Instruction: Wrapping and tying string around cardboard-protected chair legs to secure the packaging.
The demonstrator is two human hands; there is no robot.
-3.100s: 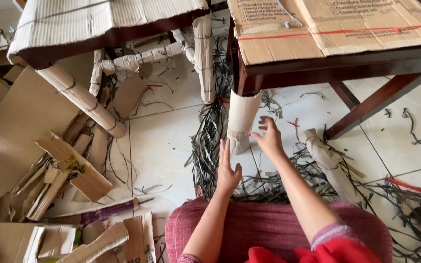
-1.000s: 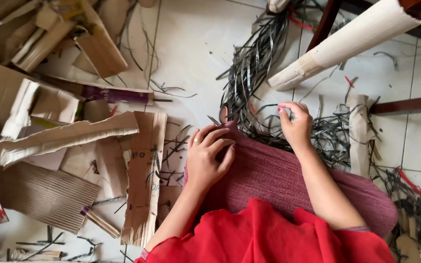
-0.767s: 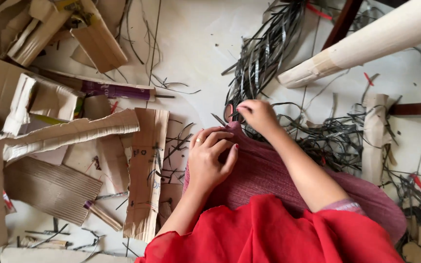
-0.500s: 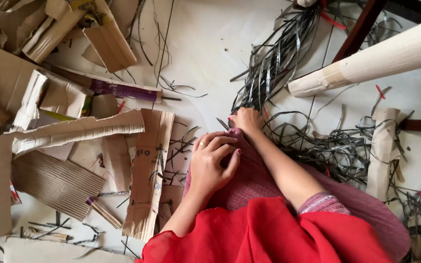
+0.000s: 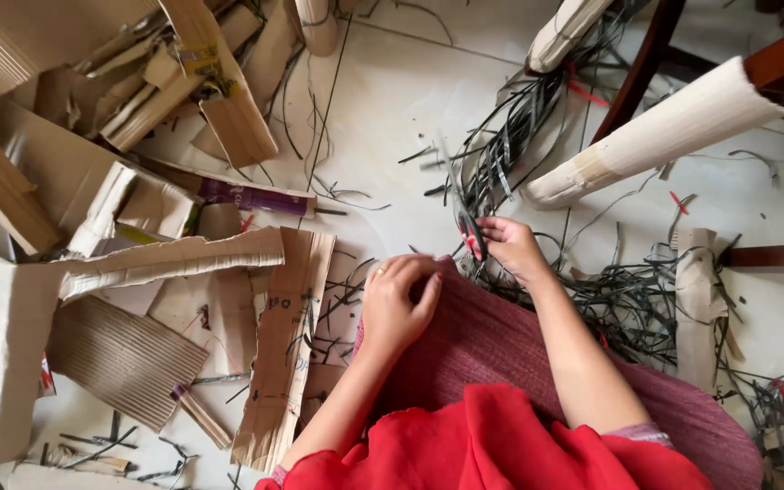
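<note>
White tiled floor (image 5: 392,100) lay littered with cardboard scraps (image 5: 129,263) and black straps (image 5: 628,299); right hand (image 5: 512,247) pinched scissors (image 5: 469,227), left hand (image 5: 394,299) rested curled and empty on the knee (image 5: 492,327).

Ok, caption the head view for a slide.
Right hand lifts scissors from black strap offcuts; left hand rests on knee.

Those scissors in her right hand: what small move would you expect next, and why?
Probably lifting them clear toward the wrapped chair leg. The right hand grips the scissors just above the dark strap pile, blades blurred and pointing up; the left hand rests on her knee.
</note>
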